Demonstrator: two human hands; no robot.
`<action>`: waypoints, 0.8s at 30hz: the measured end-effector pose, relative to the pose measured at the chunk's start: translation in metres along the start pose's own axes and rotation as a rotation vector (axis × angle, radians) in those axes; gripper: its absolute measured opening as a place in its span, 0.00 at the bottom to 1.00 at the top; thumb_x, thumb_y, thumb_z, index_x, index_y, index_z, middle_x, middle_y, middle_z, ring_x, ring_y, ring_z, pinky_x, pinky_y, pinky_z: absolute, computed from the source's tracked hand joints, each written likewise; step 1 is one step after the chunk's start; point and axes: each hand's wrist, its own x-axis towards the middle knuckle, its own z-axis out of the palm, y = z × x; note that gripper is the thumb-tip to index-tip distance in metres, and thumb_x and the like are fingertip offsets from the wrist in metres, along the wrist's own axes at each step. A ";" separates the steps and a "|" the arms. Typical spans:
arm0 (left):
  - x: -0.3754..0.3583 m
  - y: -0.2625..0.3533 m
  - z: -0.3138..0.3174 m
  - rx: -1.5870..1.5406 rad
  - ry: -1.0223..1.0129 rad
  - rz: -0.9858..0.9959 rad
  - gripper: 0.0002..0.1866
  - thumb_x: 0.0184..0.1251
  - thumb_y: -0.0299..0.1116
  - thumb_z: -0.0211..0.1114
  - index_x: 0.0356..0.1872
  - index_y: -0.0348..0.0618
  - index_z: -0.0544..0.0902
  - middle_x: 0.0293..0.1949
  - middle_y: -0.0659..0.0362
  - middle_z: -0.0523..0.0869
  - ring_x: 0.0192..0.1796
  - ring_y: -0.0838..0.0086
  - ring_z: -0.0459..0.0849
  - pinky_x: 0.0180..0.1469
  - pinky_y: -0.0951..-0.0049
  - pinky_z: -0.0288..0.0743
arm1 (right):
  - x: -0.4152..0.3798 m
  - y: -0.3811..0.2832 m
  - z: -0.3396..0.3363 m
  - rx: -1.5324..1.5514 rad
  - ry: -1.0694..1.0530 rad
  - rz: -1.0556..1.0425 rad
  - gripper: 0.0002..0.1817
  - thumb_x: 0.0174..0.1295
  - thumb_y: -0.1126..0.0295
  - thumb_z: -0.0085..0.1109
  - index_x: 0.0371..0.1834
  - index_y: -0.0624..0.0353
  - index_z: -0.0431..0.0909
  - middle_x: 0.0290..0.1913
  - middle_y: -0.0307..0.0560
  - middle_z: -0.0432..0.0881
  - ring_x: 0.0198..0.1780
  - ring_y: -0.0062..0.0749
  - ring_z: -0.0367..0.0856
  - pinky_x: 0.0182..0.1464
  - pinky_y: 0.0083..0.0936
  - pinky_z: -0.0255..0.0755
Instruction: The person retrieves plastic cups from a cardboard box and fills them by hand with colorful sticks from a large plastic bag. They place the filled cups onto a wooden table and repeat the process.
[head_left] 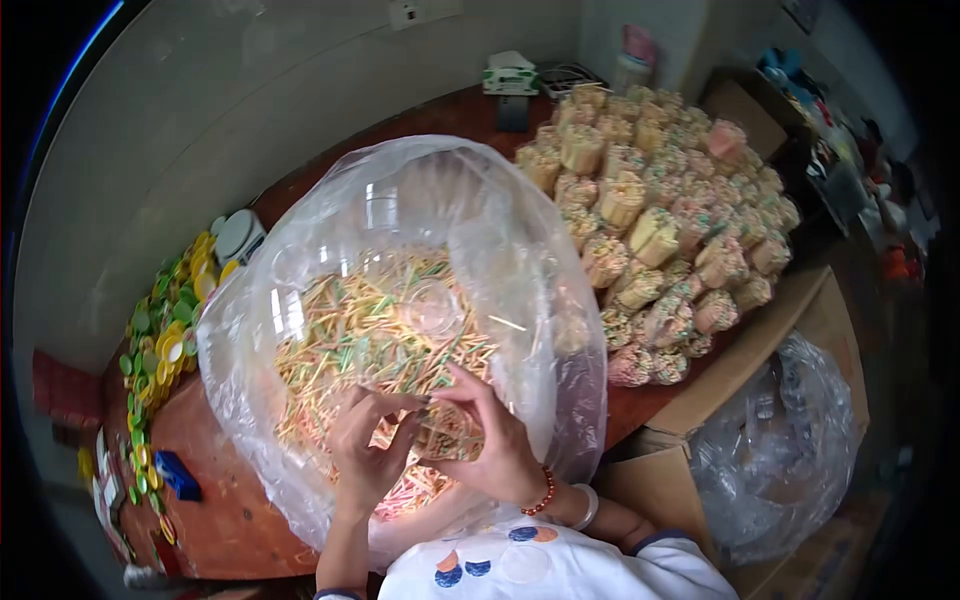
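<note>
My left hand (372, 440) and my right hand (492, 440) meet over a large clear plastic bag (510, 240) spread open on the table. The bag holds a heap of thin, colourful sticks (350, 310) that look like matchsticks. Curved around a small clear container (440, 436) with sticks visible through it, my right hand has thumb and fingers on either side. My left thumb and forefinger are pinched together near the container's top; whatever lies between them is too small to make out. A clear round container (432, 308) lies on the heap beyond my hands.
Many bundles of sticks in clear containers (655, 237) are piled at the right. Yellow and green lids (170, 345) lie along the left, near a blue object (178, 476). A cardboard box (650, 485) with a plastic liner (770, 450) stands at lower right. Tissues (510, 75) sit behind.
</note>
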 end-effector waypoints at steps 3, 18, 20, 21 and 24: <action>0.008 0.005 -0.004 0.009 -0.119 0.000 0.12 0.51 0.17 0.73 0.38 0.41 0.88 0.38 0.59 0.91 0.37 0.67 0.83 0.42 0.68 0.75 | 0.001 0.003 -0.002 -0.002 0.013 -0.022 0.55 0.53 0.72 0.83 0.82 0.57 0.56 0.62 0.52 0.80 0.65 0.38 0.82 0.69 0.33 0.76; 0.017 0.014 0.012 -0.168 -0.125 0.100 0.08 0.56 0.19 0.72 0.35 0.42 0.86 0.35 0.58 0.91 0.35 0.70 0.83 0.38 0.71 0.74 | -0.007 -0.009 -0.026 -0.038 0.120 -0.055 0.57 0.52 0.71 0.83 0.83 0.56 0.54 0.64 0.52 0.81 0.66 0.39 0.81 0.68 0.33 0.77; 0.019 0.010 0.014 -0.274 -0.085 0.130 0.06 0.60 0.20 0.72 0.36 0.41 0.86 0.37 0.57 0.92 0.36 0.74 0.83 0.32 0.78 0.74 | -0.009 -0.010 -0.031 -0.036 0.133 -0.037 0.57 0.52 0.72 0.83 0.83 0.56 0.54 0.64 0.50 0.81 0.67 0.36 0.81 0.69 0.32 0.77; 0.016 0.007 0.014 -0.286 -0.047 0.099 0.06 0.60 0.19 0.72 0.36 0.40 0.86 0.36 0.57 0.92 0.36 0.73 0.84 0.33 0.77 0.74 | -0.009 -0.011 -0.033 -0.018 0.149 -0.037 0.57 0.51 0.72 0.84 0.82 0.59 0.54 0.64 0.51 0.81 0.66 0.35 0.81 0.69 0.30 0.77; 0.023 0.016 0.009 -0.276 0.036 0.108 0.09 0.58 0.17 0.72 0.37 0.40 0.87 0.37 0.56 0.92 0.35 0.73 0.85 0.33 0.76 0.75 | -0.009 -0.004 -0.035 0.047 0.184 -0.061 0.56 0.51 0.71 0.84 0.82 0.58 0.57 0.61 0.51 0.82 0.64 0.36 0.83 0.68 0.31 0.78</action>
